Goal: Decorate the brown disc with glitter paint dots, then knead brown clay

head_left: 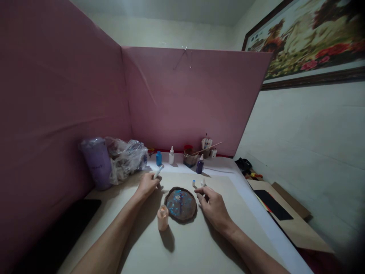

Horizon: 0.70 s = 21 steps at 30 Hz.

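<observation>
A round dark mould [180, 204] with blue glittery filling lies on the table between my hands. My left hand [147, 184] rests to its upper left and grips a small white bottle [157, 171] that points up and away. My right hand [213, 205] lies flat to the mould's right, fingers loosely curled, nothing in it. Its fingertips are close to two tiny white caps [199, 183]. A peach-coloured bottle [162, 217] stands upright just left of the mould's near edge.
A purple cup [97, 162] and a crumpled plastic bag [127, 156] sit at the back left. Blue, white and dark bottles, a jar with a stick [190, 156] and a brush holder line the pink partition. A dark pad [57, 232] lies left; cardboard [296, 224] right.
</observation>
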Each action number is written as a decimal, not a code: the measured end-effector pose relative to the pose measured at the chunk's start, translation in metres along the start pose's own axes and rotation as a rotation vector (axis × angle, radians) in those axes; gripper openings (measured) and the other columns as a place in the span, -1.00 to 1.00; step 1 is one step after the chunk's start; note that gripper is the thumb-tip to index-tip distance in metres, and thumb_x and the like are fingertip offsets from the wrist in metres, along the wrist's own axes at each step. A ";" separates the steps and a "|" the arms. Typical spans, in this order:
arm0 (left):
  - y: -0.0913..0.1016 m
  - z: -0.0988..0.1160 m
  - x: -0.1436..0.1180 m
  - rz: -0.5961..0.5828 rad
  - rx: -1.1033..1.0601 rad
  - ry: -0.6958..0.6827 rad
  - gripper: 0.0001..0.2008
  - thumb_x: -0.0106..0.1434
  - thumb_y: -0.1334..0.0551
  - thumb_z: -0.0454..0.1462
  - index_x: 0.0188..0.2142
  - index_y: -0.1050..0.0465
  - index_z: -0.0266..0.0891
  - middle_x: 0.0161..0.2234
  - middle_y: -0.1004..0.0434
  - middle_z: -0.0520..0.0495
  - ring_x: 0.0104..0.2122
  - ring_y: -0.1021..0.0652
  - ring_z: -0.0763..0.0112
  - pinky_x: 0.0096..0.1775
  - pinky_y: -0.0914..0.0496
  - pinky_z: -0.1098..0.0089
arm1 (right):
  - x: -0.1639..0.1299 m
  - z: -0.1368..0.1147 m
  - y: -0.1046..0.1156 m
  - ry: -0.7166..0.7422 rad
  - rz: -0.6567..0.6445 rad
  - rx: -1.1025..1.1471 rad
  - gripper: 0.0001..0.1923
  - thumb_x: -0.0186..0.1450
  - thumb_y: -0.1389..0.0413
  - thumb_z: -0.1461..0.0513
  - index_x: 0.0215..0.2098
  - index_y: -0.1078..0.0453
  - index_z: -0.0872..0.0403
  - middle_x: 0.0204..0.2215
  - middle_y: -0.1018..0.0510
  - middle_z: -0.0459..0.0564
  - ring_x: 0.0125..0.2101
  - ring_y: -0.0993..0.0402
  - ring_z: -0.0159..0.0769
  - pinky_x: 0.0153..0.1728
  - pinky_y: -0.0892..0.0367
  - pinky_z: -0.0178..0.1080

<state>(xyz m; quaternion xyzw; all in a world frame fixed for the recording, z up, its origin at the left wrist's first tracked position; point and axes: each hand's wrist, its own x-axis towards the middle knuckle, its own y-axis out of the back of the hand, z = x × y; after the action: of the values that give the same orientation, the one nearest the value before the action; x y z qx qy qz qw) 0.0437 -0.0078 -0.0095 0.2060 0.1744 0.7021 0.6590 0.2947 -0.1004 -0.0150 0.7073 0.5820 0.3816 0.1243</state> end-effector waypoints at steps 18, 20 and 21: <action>-0.003 -0.014 0.008 0.099 0.057 -0.076 -0.76 0.03 -0.14 -0.18 -0.50 -0.48 -0.31 -0.65 -0.45 -0.04 -0.59 -0.42 0.40 -0.52 -0.20 0.46 | 0.025 0.034 0.009 0.366 -0.480 0.192 -0.81 0.06 -0.26 0.42 -0.41 -0.58 0.02 -0.41 -0.42 -0.09 -0.36 -0.37 -0.36 -0.33 -0.29 -0.32; -0.004 -0.015 0.007 0.110 0.066 -0.078 -0.78 0.03 -0.14 -0.18 -0.54 -0.46 -0.30 -0.65 -0.44 -0.04 -0.59 -0.41 0.40 -0.52 -0.18 0.46 | 0.026 0.036 0.004 0.369 -0.472 0.218 -0.85 0.06 -0.29 0.39 -0.43 -0.59 0.02 -0.42 -0.41 -0.09 -0.38 -0.36 -0.36 -0.34 -0.30 -0.32; -0.004 -0.015 0.007 0.115 0.071 -0.080 -0.78 0.03 -0.14 -0.18 -0.55 -0.45 -0.29 -0.65 -0.44 -0.04 -0.60 -0.41 0.41 -0.53 -0.17 0.46 | 0.027 0.037 0.003 0.365 -0.468 0.232 -0.87 0.06 -0.30 0.37 -0.45 -0.59 0.03 -0.44 -0.40 -0.09 -0.39 -0.36 -0.37 -0.35 -0.30 -0.32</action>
<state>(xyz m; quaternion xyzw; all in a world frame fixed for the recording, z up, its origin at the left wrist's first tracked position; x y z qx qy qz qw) 0.0394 -0.0001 -0.0238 0.2665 0.1606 0.7236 0.6161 0.3231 -0.0664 -0.0274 0.4834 0.7812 0.3944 0.0207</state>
